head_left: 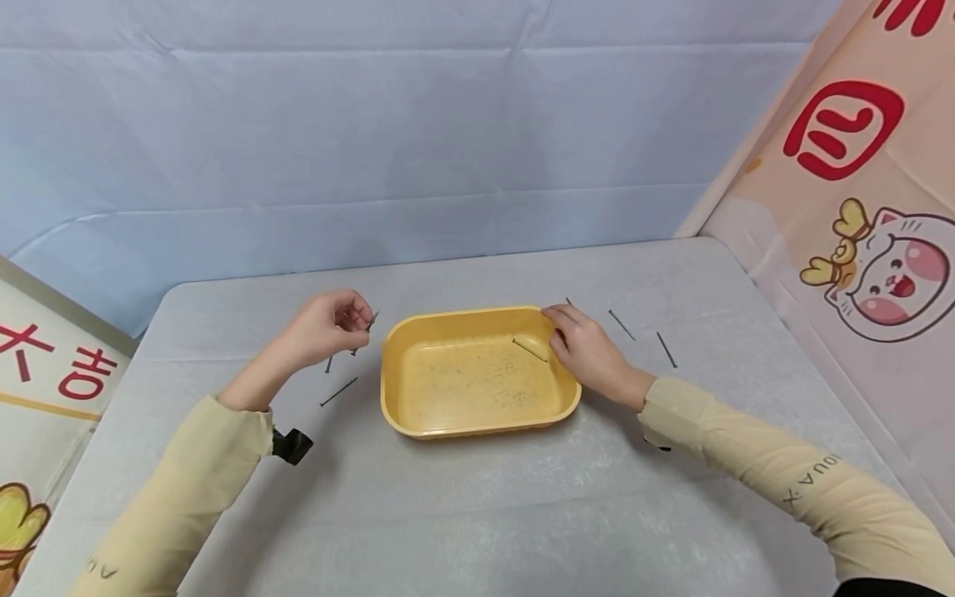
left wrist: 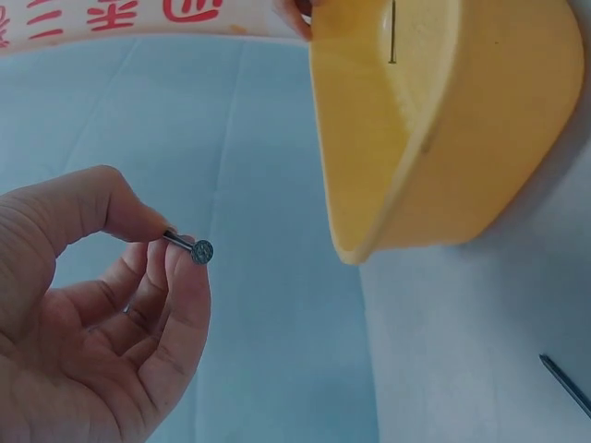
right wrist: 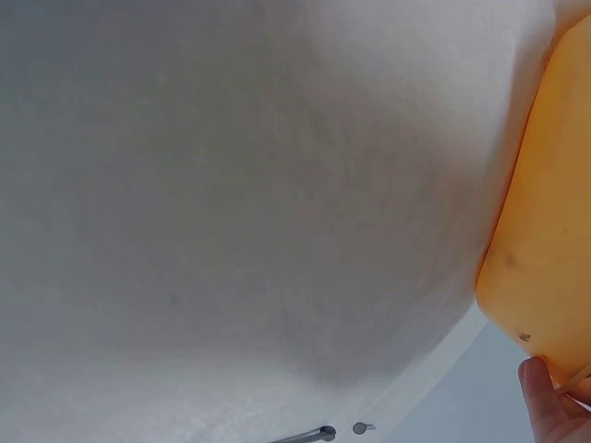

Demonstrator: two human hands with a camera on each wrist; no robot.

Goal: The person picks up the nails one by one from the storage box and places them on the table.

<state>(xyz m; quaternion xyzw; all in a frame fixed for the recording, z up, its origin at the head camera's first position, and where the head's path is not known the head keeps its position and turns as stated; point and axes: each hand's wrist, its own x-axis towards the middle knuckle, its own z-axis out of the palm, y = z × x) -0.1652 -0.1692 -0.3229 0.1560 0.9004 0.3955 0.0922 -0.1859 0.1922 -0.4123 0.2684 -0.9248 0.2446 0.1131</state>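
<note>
My left hand pinches a dark nail between thumb and fingertips, left of a yellow plastic tub. The nail's round flat head shows in the left wrist view, with the other fingers curled loosely below. At the tub's far right corner, my right hand grips the rim; in the right wrist view the thumb presses the outer wall. A single nail lies inside the tub, near its right end.
Left of the tub, a nail lies on the grey-covered table, with another nail close to the left hand. Beyond the right hand are a nail, a second nail and a partly hidden nail.
</note>
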